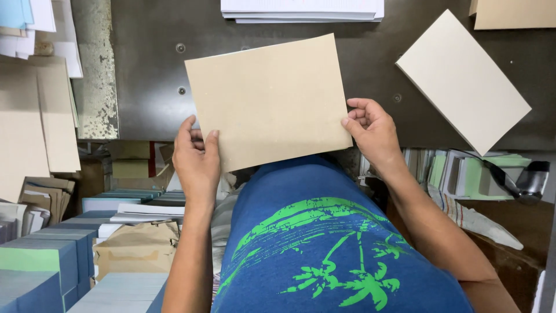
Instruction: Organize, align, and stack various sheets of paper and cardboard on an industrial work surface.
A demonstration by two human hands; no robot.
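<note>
I hold a tan rectangular card sheet (pixel 269 98) flat above the near edge of a dark metal table (pixel 145 52). My left hand (pixel 197 159) grips its lower left corner, thumb on top. My right hand (pixel 373 130) pinches its lower right edge. The sheet is slightly rotated, its far edge reaching toward a white paper stack (pixel 301 10) at the table's back.
A pale card stack (pixel 460 78) lies tilted at the right of the table, another tan stack (pixel 512 13) at the top right corner. Brown sheets (pixel 35 116) lie at the left. Below the table stand blue-edged book stacks (pixel 46 255), a brown paper package (pixel 139 246) and shelved booklets (pixel 463 174).
</note>
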